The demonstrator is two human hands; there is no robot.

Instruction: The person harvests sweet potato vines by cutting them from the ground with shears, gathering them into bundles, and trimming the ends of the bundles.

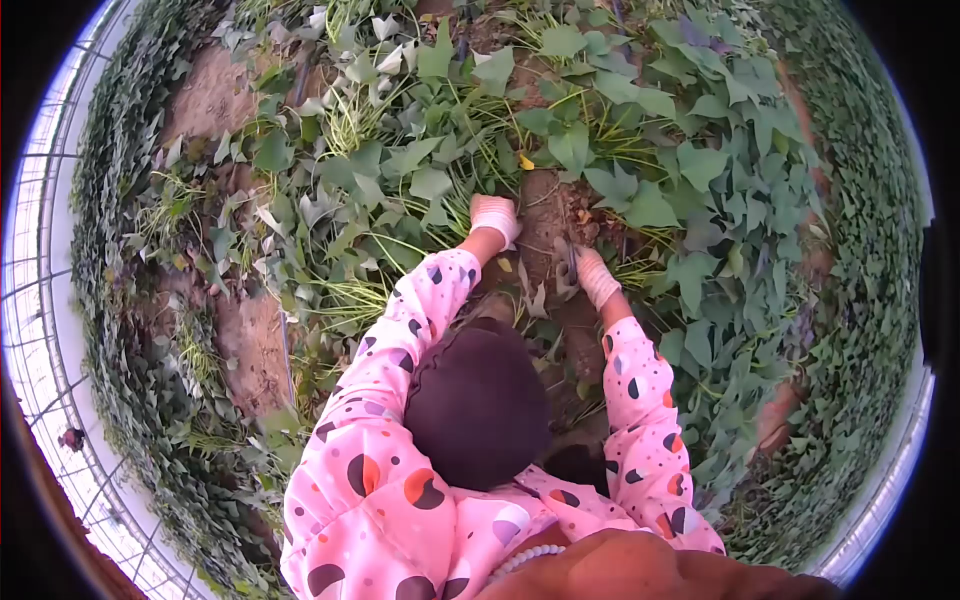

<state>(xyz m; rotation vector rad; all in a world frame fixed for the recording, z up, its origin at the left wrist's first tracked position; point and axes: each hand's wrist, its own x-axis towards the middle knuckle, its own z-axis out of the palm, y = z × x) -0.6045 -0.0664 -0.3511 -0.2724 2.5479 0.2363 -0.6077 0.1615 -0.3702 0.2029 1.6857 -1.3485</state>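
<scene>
My left hand [495, 218], in a pale glove, is closed around the base of a bunch of green stems [462, 200] beside bare brown soil [541, 205]. To the right, my right hand [593, 274], gloved too, is wrapped round the handle of a dark metal tool [570, 262], perhaps scissors or shears. The tool lies low over the soil, its exact shape hard to make out. A small yellow leaf [526, 162] is just beyond my hands, with broad green leaves [571, 148] around it.
Dense leafy vines spread on both sides. Bare soil patches [252, 350] show at the left. A curved framework with a pale wall [40, 250] stands at the far left edge. My dark-covered knee or head covering [478, 400] is below my hands.
</scene>
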